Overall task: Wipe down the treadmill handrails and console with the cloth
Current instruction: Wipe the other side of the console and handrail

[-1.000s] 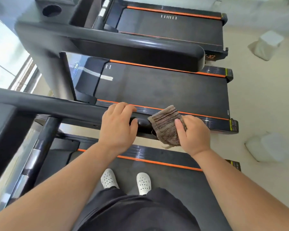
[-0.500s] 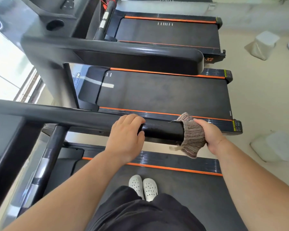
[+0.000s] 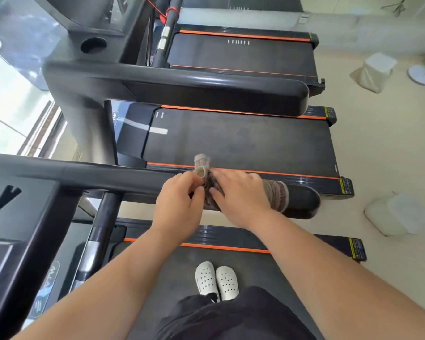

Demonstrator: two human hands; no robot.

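Note:
A black handrail [image 3: 123,176] runs from the left to a rounded end [image 3: 304,201] at the right. A brown knitted cloth [image 3: 276,192] is draped over the rail near that end, with a bunched corner [image 3: 201,165] sticking up. My right hand [image 3: 241,197] presses flat on the cloth over the rail. My left hand [image 3: 179,204] pinches the cloth's left edge between thumb and fingers. The console [image 3: 8,217] sits at the left edge, partly out of frame.
Two more treadmills [image 3: 243,141] stand side by side beyond the rail, the nearer one's handrail [image 3: 206,84] crossing above. White bins [image 3: 400,214] sit on the pale floor at the right. My white clogs [image 3: 216,280] stand on the belt below.
My right hand slid the cloth from the rail's end back leftward along the top. My left hand let go of the bare rail and took hold of the cloth's edge.

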